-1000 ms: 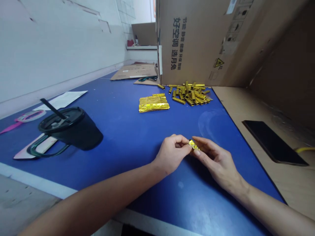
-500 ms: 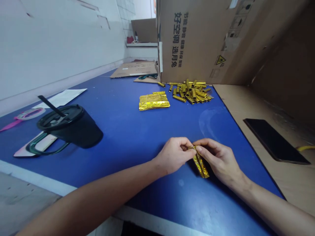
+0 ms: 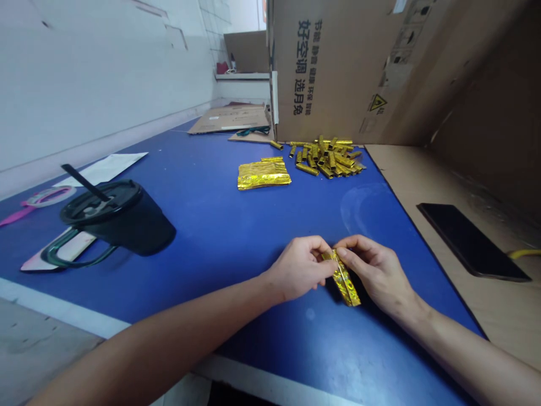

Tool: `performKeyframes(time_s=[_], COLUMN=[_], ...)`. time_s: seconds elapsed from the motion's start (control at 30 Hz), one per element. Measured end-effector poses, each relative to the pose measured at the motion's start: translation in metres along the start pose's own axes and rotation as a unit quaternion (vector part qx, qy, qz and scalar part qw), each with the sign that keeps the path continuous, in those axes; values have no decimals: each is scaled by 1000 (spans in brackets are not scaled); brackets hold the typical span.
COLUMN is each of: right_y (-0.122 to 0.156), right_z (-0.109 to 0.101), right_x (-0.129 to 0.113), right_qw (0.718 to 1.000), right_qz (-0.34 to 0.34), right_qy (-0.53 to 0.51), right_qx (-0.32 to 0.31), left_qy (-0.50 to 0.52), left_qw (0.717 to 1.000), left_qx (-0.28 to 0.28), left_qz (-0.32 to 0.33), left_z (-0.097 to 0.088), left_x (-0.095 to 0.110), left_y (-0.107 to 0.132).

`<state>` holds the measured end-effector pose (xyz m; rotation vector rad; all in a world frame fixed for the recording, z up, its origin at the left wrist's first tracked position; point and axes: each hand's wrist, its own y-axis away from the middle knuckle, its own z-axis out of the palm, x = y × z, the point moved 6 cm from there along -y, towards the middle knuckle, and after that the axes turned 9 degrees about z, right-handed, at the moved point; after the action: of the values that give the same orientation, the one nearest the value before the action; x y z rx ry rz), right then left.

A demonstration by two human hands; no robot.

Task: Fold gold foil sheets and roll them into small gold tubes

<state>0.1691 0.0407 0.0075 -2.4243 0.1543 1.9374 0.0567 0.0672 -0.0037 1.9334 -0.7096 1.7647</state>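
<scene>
Both my hands meet over the blue table mat [image 3: 220, 237]. My left hand [image 3: 298, 269] and my right hand [image 3: 374, 269] pinch the top end of a gold foil strip [image 3: 345, 280] between fingers and thumbs. Its lower part hangs down at a slant, close above the mat. Farther ahead lies a flat stack of gold foil pieces [image 3: 264, 173]. To its right is a loose pile of small folded gold foil sticks [image 3: 327, 158], which stands apart from both hands.
A black tumbler [image 3: 127, 221] with a handle and straw stands to the left, near white paper [image 3: 103, 169] and a pink-handled item [image 3: 25, 210]. A large cardboard box [image 3: 333, 67] stands behind the pile. A black phone [image 3: 473, 242] lies on the cardboard surface at right.
The foil, a short folded piece a second ago, now hangs as a longer strip from my fingers. My hands have moved closer together around it.
</scene>
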Motion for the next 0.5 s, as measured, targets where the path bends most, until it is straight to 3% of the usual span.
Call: performKeyframes(time_s=[0.5], right_y=[2], right_z=[4], right_x=[2], right_qw=[1000], right_qz=[13], right_qy=[1], right_qx=[-13], left_qy=[61], left_qw=[997], left_qx=[-27], left_qz=[-29], left_z=[5], left_x=[0], left_y=[2])
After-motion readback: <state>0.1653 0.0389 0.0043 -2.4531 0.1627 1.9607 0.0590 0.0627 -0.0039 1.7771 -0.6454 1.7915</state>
